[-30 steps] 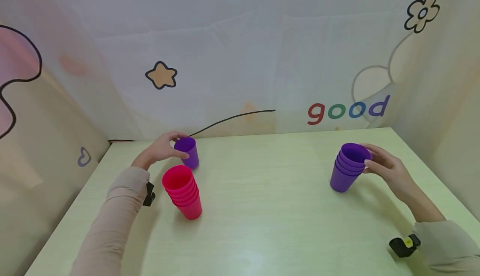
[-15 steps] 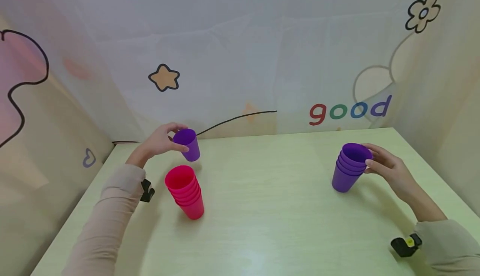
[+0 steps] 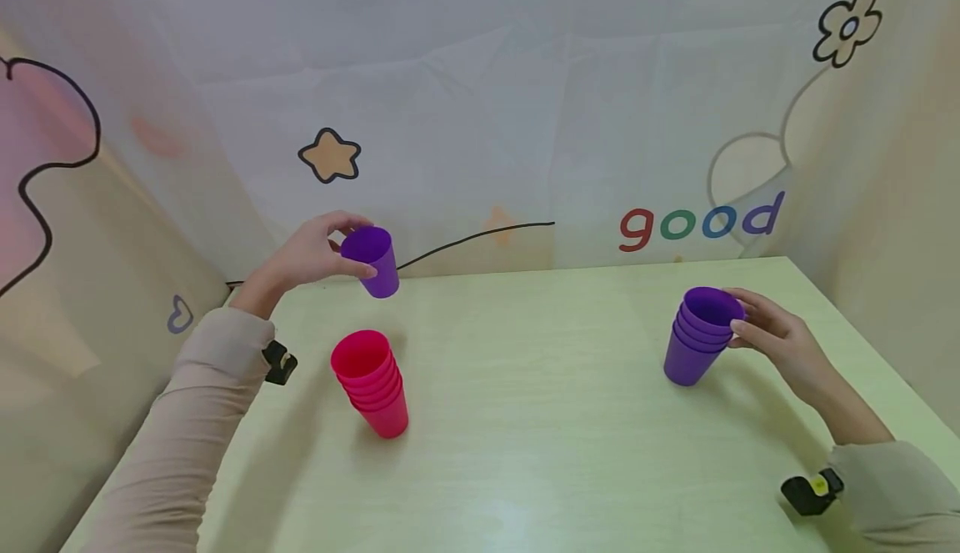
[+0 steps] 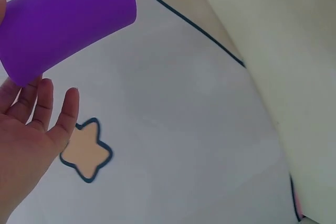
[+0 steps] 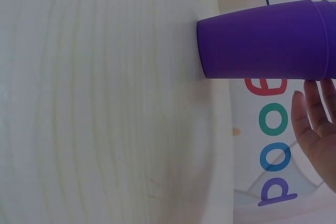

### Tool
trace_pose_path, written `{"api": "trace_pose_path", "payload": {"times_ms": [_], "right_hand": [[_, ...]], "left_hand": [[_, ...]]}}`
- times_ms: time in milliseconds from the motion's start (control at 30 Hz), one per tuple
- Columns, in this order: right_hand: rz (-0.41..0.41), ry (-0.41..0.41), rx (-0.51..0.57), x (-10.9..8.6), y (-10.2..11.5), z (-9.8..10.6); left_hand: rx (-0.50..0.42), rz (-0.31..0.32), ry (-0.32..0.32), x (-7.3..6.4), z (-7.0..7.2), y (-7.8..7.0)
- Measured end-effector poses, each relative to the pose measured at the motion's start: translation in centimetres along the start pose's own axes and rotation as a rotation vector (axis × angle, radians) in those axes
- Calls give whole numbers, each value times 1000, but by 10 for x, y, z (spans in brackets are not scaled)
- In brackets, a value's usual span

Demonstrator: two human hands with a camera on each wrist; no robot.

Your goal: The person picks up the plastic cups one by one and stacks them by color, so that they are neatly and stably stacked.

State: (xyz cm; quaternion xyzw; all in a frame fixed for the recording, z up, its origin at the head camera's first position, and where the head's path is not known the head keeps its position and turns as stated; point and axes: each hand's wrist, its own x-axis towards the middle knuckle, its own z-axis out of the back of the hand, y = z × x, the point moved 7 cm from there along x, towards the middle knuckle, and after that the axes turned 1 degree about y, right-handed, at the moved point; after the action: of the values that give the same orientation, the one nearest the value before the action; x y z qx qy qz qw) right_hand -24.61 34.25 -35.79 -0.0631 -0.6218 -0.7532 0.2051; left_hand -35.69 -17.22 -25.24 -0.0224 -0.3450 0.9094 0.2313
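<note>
My left hand (image 3: 311, 250) pinches a single purple cup (image 3: 377, 266) near its rim, thumb at the front, and holds it above the table's back edge. The left wrist view shows that purple cup (image 4: 68, 22) off the table, with the wall behind it. At the right, my right hand (image 3: 776, 340) grips the upper part of a stack of purple cups (image 3: 690, 357), thumb on the near side. In the right wrist view the stack (image 5: 262, 43) has its base close to the tabletop. A stack of pinkish-red cups (image 3: 382, 403) stands at the left, untouched by either hand.
The pale wooden table (image 3: 525, 419) runs back to a printed cloth wall (image 3: 465, 119) with drawings and the word "good". Another cloth wall (image 3: 67, 353) bounds the left side, and one (image 3: 892, 228) the right.
My left hand has lifted the single purple cup off the table, moving it upward. The right hand and its purple stack have stayed in place, as have the pinkish-red cups.
</note>
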Motion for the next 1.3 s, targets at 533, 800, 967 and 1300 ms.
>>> {"api": "trace_pose_path", "payload": {"times_ms": [533,800,967,1300], "right_hand": [[12,14,57,-3,-2,2],[7,12,42,-3,0,3],[0,6,29,-3,1,2],[-27,-8,-24,-3,-1,2]], "left_hand": [[11,-102,52,11,-9,-66],[27,-143,121,21,-23,-105],[34,-178,159,29,-34,-125],[20,-217,178,46,-57,-151]]}}
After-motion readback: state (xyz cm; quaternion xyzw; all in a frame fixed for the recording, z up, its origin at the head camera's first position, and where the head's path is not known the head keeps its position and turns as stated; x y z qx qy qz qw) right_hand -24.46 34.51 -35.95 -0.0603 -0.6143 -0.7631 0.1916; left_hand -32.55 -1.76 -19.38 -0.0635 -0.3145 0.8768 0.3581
